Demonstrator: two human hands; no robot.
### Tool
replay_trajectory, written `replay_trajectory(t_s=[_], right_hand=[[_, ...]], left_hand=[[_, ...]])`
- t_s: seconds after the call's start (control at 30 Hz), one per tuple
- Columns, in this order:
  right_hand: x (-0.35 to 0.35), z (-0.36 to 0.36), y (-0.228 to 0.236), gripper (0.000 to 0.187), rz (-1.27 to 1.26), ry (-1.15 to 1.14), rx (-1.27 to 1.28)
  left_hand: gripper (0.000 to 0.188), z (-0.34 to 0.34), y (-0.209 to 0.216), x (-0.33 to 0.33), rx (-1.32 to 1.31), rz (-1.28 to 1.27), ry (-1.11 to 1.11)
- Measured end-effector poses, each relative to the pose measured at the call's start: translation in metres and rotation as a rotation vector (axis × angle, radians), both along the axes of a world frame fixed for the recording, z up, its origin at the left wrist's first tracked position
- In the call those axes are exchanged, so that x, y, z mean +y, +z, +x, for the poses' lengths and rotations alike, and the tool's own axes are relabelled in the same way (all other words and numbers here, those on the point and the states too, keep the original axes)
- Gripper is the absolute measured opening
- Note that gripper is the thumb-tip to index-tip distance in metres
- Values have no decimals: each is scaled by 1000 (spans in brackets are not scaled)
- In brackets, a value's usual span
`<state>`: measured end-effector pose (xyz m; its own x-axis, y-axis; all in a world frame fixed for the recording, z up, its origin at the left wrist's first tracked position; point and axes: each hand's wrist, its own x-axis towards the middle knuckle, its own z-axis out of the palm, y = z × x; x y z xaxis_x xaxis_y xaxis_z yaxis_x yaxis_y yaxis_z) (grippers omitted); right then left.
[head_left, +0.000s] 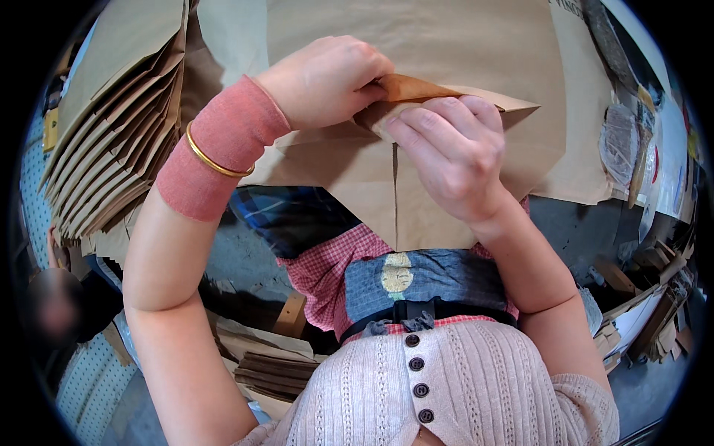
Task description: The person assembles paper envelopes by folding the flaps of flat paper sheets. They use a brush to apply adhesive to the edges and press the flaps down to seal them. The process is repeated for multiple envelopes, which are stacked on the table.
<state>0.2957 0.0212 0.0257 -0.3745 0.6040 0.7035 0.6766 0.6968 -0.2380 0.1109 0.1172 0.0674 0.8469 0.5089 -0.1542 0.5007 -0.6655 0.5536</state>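
Note:
A large brown paper bag (349,163) lies flat in front of me, its near end folded into pointed flaps. My left hand (331,82) is closed, pinching the left side of a raised paper fold (416,88) between thumb and fingers. On the other side of that fold, my right hand (454,152) has its fingers curled over the paper and pressed together. Part of the fold's inner side shows orange-brown between the hands. The fingertips of both hands are partly hidden by the paper and knuckles.
A fanned stack of brown paper bags (123,126) stands at the left. At the right edge lie a brush (641,141) and a plastic-wrapped bundle (619,140). More folded paper (275,372) sits low at my left. Another person (63,305) is at the far left.

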Motion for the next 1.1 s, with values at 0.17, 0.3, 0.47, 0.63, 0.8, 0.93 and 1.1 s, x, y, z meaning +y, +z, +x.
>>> replay_trajectory(t_s=[0.17, 0.3, 0.47, 0.63, 0.8, 0.93, 1.1], right_hand=[[0, 1, -1, 8, 4, -2, 13], [-1, 0, -1, 7, 2, 0, 24], [-1, 1, -1, 7, -9, 4, 13], [-1, 1, -1, 8, -9, -5, 1], [0, -1, -1, 7, 13, -9, 31], [-2, -2, -2, 6, 5, -19, 32], [-2, -1, -1, 6, 5, -20, 35]], left_hand=[[10, 5, 3, 2, 45, -66, 8], [10, 7, 1, 0, 99, 45, -37], [6, 13, 7, -8, 220, 249, -126], [7, 15, 7, -12, 216, 281, -138], [6, 3, -4, -1, 85, 124, -71], [9, 4, -2, -2, 98, 58, -24], [11, 7, -1, -2, 95, 56, -4]])
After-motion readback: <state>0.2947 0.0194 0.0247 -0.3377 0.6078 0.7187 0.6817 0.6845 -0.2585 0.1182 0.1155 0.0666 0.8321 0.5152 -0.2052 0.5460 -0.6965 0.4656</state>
